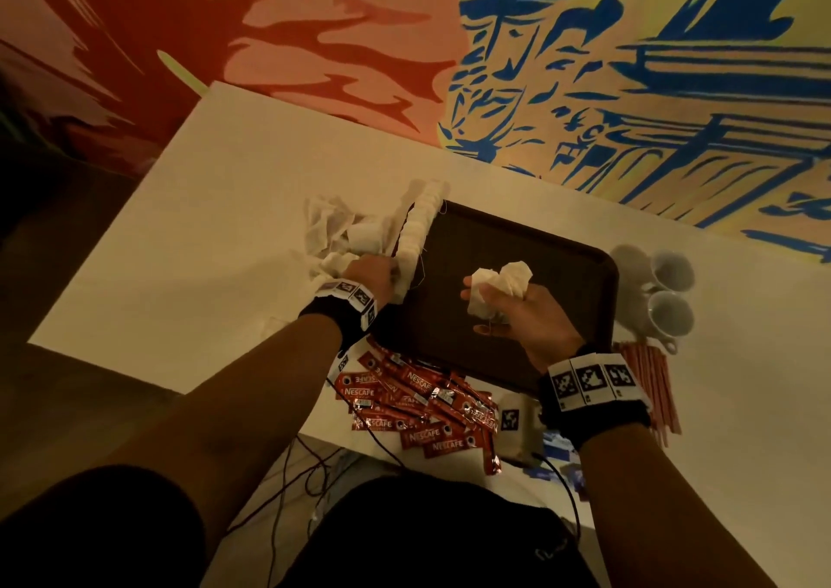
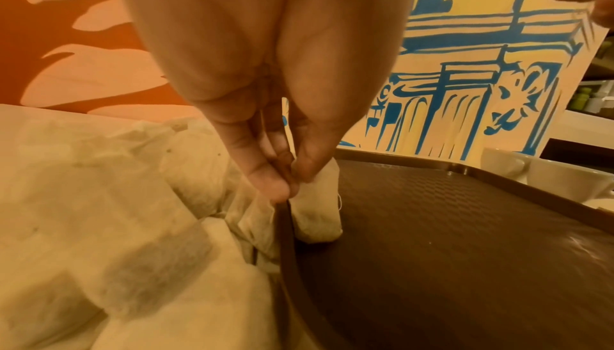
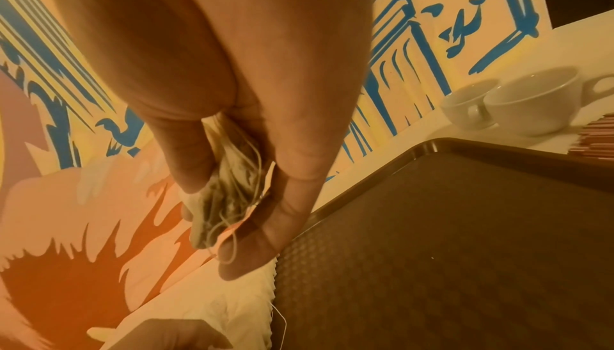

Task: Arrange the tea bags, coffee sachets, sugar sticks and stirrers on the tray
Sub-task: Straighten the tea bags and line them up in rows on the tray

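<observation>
A dark brown tray lies on the white table, with a row of white tea bags standing along its left rim. My left hand pinches the top of the nearest tea bag in that row, just inside the tray's rim. Over the tray's middle my right hand holds a bunch of tea bags with their strings. Loose tea bags are heaped on the table left of the tray. Red coffee sachets lie at the near edge. Orange-red sticks lie right of the tray.
Two white cups stand right of the tray by its far corner. Blue packets and a small marked box sit at the table's near edge, and cables hang below it. A painted wall runs behind the table.
</observation>
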{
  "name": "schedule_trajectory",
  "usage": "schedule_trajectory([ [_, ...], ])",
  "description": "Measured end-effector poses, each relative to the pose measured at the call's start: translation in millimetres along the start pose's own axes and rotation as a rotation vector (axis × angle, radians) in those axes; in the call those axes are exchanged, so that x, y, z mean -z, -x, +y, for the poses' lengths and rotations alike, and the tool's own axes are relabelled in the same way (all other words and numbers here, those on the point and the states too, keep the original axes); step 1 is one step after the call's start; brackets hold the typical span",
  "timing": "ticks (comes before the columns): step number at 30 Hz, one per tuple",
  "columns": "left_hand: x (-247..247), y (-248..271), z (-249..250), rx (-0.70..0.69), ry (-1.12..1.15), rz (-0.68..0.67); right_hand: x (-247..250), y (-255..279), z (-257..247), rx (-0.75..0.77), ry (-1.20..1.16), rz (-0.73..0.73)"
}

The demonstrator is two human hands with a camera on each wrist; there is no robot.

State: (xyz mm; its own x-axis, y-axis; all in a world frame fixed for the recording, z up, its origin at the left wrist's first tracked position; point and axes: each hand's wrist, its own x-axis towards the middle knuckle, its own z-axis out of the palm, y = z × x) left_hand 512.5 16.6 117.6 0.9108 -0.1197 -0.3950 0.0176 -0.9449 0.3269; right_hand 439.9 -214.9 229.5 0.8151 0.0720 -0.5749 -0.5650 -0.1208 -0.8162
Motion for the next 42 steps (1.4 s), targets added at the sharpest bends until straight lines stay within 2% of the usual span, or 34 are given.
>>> schedule_trajectory([
  [9, -2, 14, -1, 0.048, 0.111, 0.114, 8, -11, 14, -0.015, -0.009, -0.089],
  [15, -19, 34, 2, 0.019, 0.096, 0.031, 10, -19, 18, -0.013, -0.107, -0.121],
  [20, -24, 41, 6, 0.033, 0.148, 0.140, 11, -27, 20, 0.015, -0.117, -0.128],
  [26, -33, 44, 7, 0.048, 0.027, -0.007, 11, -32, 26, 0.026, -0.145, -0.135],
  [32, -17, 58, 16, -0.035, 0.033, 0.027, 3, -26, 25, 0.062, -0.174, -0.150],
  [36, 17, 82, 37, -0.190, 0.249, 0.117, 1, -17, 20, 0.124, -0.224, -0.156],
  [40, 54, 112, 65, -0.288, 0.634, -0.010, 2, 5, 8, 0.188, -0.228, -0.151],
  [42, 64, 125, 73, -0.311, 0.757, -0.054, 2, 17, 2, 0.210, -0.202, -0.129],
])
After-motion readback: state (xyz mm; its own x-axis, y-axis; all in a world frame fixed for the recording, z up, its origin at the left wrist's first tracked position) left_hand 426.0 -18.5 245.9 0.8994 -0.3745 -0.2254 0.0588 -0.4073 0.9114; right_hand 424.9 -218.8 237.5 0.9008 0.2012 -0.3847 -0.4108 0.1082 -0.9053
